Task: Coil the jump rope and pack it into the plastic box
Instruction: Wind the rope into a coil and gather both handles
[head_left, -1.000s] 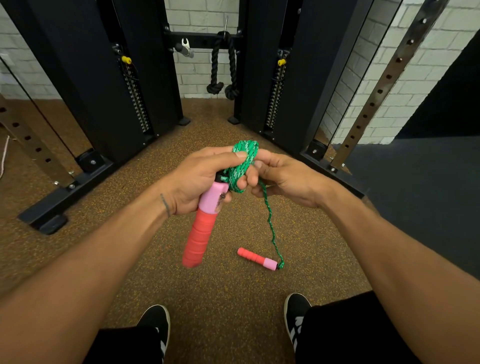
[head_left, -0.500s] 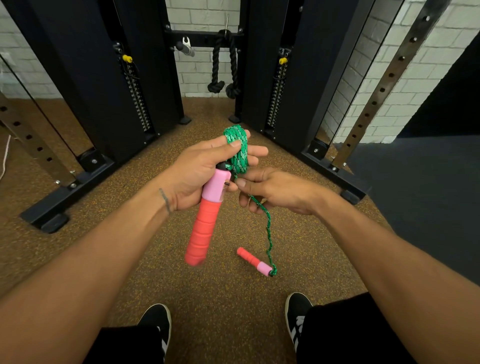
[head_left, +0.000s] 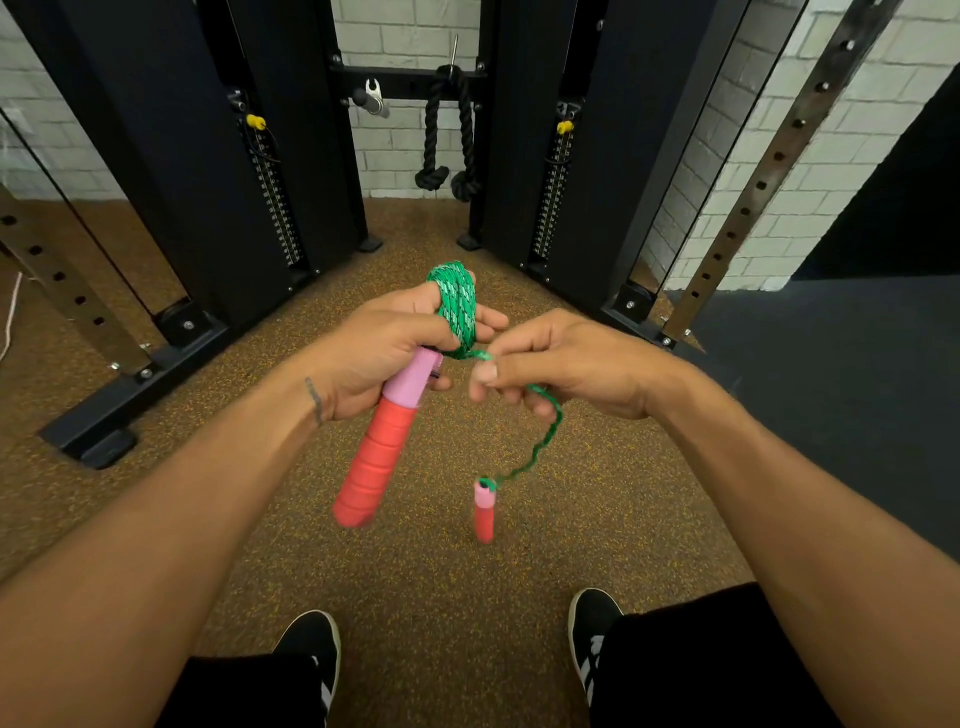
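left hand (head_left: 384, 358): clasps near handle (head_left: 375, 457), green coil (head_left: 456, 310) around fingers | right hand (head_left: 561, 369): pinches rope (head_left: 545, 441), shorter tail than a second ago | far handle (head_left: 484, 512): now lifted, dangling upright | coiling nearly done; box unseen

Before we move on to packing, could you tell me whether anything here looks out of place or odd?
Nothing looks damaged or tangled. The green rope is coiled neatly around the left hand, which also holds one handle. The right hand pinches the loose end, from which the second handle dangles. No plastic box is in view.
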